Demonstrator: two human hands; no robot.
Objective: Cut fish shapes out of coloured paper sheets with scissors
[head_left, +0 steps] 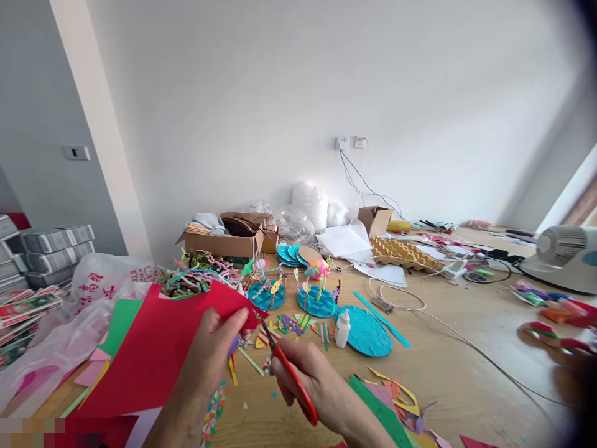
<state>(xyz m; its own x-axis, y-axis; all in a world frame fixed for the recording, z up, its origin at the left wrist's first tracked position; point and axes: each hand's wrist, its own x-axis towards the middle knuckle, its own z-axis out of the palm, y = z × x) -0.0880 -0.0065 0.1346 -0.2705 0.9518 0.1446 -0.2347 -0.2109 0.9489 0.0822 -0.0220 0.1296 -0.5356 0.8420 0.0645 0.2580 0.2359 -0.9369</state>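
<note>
My left hand (217,339) pinches the edge of a large sheet of red paper (170,336) between thumb and fingers. In my right hand (312,370) is a pair of scissors with red handles (295,381), its dark blades pointing up and left at the paper's right edge. Whether the blades are touching the paper is hard to see. Beyond the hands lie several patterned paper fish (291,325). Two blue discs (317,302) carry upright fish decorations. A white glue bottle (342,330) stands by a larger blue disc (366,333).
Pipe cleaners (191,283) are heaped behind the red paper, near a cardboard box (224,241). Coloured paper scraps (392,398) lie at front right. A white cable (466,339) crosses the table towards a fan (562,255). Plastic bags (60,348) crowd the left side.
</note>
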